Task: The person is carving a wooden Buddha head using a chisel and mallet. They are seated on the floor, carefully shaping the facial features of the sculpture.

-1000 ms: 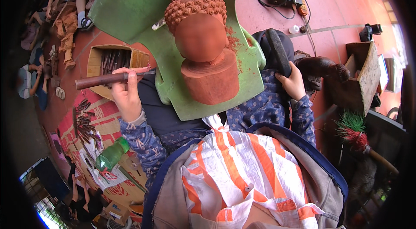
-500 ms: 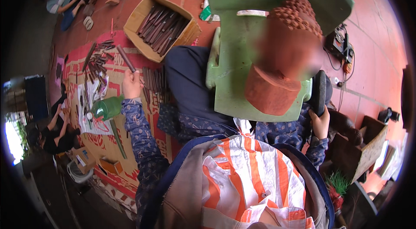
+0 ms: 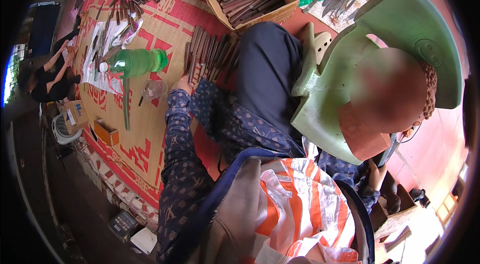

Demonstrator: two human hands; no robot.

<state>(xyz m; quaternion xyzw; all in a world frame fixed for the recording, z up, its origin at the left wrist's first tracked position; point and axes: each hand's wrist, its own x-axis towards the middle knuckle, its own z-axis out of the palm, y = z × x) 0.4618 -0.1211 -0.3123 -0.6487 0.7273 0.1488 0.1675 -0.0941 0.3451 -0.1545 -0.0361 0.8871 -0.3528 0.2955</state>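
My left hand (image 3: 185,84) is low at the near end of a row of brown-handled carving chisels (image 3: 207,51) on the mat. Its fingers are closed round the end of one chisel in that row. Down at the right side of the green plastic chair (image 3: 320,124), my right hand (image 3: 376,176) grips a dark, long thing, mostly hidden by the chair and the carving. A reddish-brown carved wooden head (image 3: 365,134) with knobbly hair rests tilted on the chair seat, its front blurred.
A cardboard box (image 3: 290,10) full of chisels stands beyond my knee. On the patterned mat (image 3: 150,144) lie a green bottle (image 3: 132,62), a clear cup (image 3: 155,89) and a pile of smaller tools (image 3: 131,6). Flat blades (image 3: 336,0) lie on a board. Another person (image 3: 47,81) sits far left.
My left hand has come down to the chisel row with the chisel it held raised. The view has swung left, and the right hand still grips the dark thing.
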